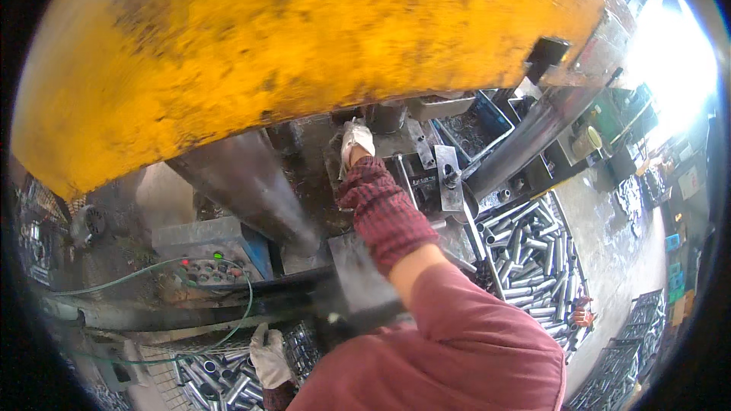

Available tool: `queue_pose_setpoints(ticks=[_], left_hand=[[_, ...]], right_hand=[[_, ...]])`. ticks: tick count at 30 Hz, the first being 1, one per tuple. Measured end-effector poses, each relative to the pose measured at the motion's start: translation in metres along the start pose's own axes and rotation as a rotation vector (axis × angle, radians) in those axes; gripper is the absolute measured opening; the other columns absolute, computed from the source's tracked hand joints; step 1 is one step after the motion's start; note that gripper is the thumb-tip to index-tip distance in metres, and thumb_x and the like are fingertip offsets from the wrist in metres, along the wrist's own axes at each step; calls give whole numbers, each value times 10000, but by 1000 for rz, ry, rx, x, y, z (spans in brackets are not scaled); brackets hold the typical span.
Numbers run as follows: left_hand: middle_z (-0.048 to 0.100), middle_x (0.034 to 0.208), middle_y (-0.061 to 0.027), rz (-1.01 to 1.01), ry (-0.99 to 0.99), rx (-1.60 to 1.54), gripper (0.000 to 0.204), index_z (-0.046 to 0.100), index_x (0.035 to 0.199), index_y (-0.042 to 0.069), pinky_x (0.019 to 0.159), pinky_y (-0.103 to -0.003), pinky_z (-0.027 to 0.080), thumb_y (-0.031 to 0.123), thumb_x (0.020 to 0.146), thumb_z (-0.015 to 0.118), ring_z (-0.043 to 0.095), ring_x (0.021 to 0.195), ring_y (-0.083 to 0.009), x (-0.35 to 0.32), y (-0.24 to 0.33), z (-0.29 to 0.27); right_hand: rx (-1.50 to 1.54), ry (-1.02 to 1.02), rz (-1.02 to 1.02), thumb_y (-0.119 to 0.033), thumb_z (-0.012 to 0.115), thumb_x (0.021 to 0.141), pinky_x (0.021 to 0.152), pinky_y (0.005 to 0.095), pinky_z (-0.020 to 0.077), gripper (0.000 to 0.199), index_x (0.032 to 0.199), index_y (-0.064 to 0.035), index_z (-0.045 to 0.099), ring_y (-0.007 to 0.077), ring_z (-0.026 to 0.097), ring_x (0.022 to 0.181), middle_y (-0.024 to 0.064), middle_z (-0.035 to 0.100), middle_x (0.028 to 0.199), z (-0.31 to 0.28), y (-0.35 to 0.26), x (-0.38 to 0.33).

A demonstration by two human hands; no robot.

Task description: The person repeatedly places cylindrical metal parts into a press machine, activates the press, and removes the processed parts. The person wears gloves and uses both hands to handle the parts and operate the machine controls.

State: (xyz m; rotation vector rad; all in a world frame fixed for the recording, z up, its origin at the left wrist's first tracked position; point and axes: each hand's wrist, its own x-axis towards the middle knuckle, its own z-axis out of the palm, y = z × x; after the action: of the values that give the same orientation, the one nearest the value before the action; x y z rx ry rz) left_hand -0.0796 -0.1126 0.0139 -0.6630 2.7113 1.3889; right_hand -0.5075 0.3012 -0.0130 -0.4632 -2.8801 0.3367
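Note:
My right hand (355, 139), in a white glove with a red checked sleeve behind it, reaches far in under the yellow press head (304, 53) and touches the dark metal tooling (445, 175) on the press bed. Whether it holds a part is hidden. My left hand (268, 358), also in a white glove, is low at the left, resting on short metal tubes (221, 380) in a bin. Its fingers curl over the tubes, and its grip is unclear.
A thick steel column (251, 183) stands left of my right arm. A control box with coloured buttons (209, 266) and a green cable (244, 312) sit at the left. A large heap of metal tubes (529, 259) lies to the right, and a blue crate (476, 129) stands behind the tooling.

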Motion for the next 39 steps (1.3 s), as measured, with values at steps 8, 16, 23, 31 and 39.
queue_pose_setpoints(ticks=[8,16,23,31,39], left_hand=[[787,1172,-223,-8,-91,74,385,741,1233,-55,1026,-413,550,236,982,756,743,1095,-354,9,23,9],[792,1189,-198,128,4,-108,354,749,1214,-19,978,-414,559,250,984,753,749,1114,-327,30,0,21],[781,1107,-129,-152,60,-367,460,702,1377,-3,790,-336,561,288,1032,793,698,936,-200,-1,-44,7],[782,1183,-217,-169,14,-291,439,721,1305,-48,923,-404,560,255,989,758,731,1054,-316,-6,-2,13],[782,1216,-212,-20,-50,-216,364,739,1262,-51,1033,-415,555,187,987,724,739,1128,-328,3,-4,24]], right_hand=[[1828,-81,858,-485,534,1130,608,409,505,414,1192,-131,739,232,614,642,41,689,785,3,-35,-45],[2236,96,1026,-552,525,1109,692,436,504,552,1171,-63,771,271,672,762,55,757,915,9,-145,3],[2147,-5,1004,-548,517,1110,694,445,511,566,1165,-45,771,269,687,773,68,767,932,12,-153,29],[1913,-227,776,-544,508,1112,697,456,519,583,1157,-25,770,266,704,785,82,779,950,-1,-86,23],[1586,-470,758,-539,500,1114,700,466,528,600,1150,-5,770,263,721,798,96,791,969,12,-34,14]])
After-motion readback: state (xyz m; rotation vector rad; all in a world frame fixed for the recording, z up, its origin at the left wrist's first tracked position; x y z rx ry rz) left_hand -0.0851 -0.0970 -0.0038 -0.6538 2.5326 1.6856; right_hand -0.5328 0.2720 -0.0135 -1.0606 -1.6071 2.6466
